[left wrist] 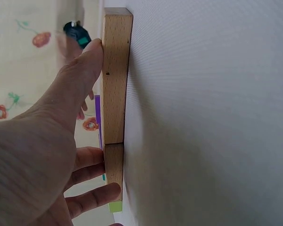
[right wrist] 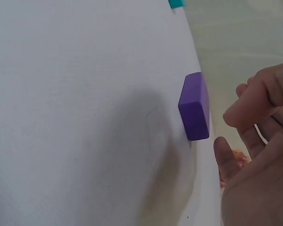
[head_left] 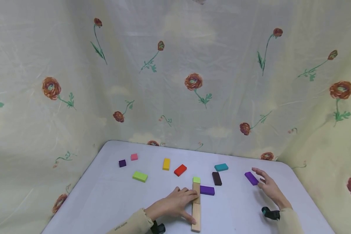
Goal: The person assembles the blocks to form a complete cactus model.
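Observation:
Two plain wooden blocks lie end to end at the table's front middle: a near one [head_left: 196, 214] and a far one [head_left: 196, 188]. My left hand [head_left: 175, 203] spans them, its thumb on the near block and its fingers on the far one. Beyond the far block sits a light green block [head_left: 196, 179], and a purple block [head_left: 207, 190] lies against the row's right side. At the right, my right hand [head_left: 270, 188] hovers beside another purple block [head_left: 251, 178], fingers loosely bent. The right wrist view shows a gap between that hand [right wrist: 259, 155] and the block [right wrist: 194, 106].
Farther back lie a dark brown block [head_left: 217, 178], a teal one [head_left: 221, 167], a red one [head_left: 180, 170] and a yellow one [head_left: 166, 164]. Towards the left are green [head_left: 140, 176], pink [head_left: 134, 157] and dark purple [head_left: 122, 163] blocks. A flowered curtain [head_left: 175, 123] surrounds the white table [head_left: 105, 201].

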`<state>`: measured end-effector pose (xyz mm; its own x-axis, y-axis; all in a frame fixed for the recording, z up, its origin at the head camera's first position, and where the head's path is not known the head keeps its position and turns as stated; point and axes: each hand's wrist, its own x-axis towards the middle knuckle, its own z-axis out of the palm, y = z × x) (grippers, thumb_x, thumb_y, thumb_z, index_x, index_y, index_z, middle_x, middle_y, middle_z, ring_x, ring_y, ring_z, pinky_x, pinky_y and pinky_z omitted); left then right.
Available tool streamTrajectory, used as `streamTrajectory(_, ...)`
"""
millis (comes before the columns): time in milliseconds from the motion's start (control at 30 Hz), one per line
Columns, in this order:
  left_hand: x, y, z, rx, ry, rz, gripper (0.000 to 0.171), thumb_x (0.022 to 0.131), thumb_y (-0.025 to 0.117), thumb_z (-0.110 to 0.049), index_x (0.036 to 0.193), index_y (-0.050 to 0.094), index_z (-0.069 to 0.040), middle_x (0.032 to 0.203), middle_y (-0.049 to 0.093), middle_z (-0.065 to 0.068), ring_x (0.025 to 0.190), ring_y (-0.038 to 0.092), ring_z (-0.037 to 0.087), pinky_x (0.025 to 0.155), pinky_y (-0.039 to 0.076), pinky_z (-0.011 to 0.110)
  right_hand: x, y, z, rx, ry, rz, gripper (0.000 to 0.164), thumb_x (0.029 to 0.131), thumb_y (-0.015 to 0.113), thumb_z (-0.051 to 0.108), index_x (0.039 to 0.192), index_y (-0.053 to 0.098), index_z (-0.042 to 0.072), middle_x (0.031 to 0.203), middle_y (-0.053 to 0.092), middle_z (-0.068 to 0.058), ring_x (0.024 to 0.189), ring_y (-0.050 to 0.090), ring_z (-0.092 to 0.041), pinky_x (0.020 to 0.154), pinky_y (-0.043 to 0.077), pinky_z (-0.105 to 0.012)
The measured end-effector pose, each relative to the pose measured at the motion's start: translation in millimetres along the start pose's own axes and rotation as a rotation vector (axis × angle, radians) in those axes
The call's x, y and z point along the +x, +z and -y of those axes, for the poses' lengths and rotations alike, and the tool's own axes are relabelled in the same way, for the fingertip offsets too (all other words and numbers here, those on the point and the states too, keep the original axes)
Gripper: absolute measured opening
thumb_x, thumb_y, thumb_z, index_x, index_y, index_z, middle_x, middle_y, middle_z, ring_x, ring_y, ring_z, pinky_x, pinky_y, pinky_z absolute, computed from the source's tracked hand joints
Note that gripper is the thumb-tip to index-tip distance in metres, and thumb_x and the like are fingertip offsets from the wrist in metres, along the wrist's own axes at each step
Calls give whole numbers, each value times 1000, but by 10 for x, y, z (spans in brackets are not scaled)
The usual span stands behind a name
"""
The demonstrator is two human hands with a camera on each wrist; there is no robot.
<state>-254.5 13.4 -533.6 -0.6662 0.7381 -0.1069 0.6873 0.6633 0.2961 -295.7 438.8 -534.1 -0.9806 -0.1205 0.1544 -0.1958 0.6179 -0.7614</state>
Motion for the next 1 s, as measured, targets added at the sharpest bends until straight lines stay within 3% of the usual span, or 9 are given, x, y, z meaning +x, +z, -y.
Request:
streamTrajectory(100, 10, 7, 3, -6, -1, 2, 96, 68, 64, -76, 146, 41, -25, 150, 40, -10, 131, 42, 12, 107, 36, 53, 25, -13, -56, -38, 55, 26, 69, 82, 48, -12, 148, 32, 2, 146, 33, -32, 128, 38, -45, 94, 46, -44)
streamTrajectory(333, 16, 19, -5, 0, 11, 1, 96, 69, 64, -75, 147, 41, -25, 151, 39, -10, 131, 42, 13, 107, 36, 55, 60, -12, -183, -49, 170, 118, 71, 83, 46, -9, 150, 29, 5, 145, 29, -36, 128, 34, -51, 92, 40, -50)
streamTrajectory(433, 7, 21, -16, 1, 12, -2, 96, 69, 64, -75, 147, 41, -24, 152, 39, -9, 132, 42, 14, 107, 36, 56, 39, -2, -156, -74, 202, 147, 70, 85, 47, -6, 151, 27, 5, 142, 31, -39, 125, 38, -55, 89, 42, -45)
streamTrajectory(700, 0, 4, -30, -12, 0, 4, 96, 68, 64, -75, 146, 41, -24, 150, 40, -9, 131, 43, 13, 107, 36, 54, 64, 36, -96, -86, 152, 118, 65, 84, 56, -5, 144, 32, -4, 137, 29, -39, 116, 45, -53, 79, 46, -33)
streamTrajectory(1000, -1, -27, -20, -20, -18, 14, 96, 68, 65, -75, 146, 41, -25, 149, 41, -10, 130, 43, 13, 108, 35, 54, 94, 62, -54, -126, 206, 135, 70, 80, 63, 1, 143, 34, -6, 136, 27, -38, 118, 38, -50, 87, 43, -49)
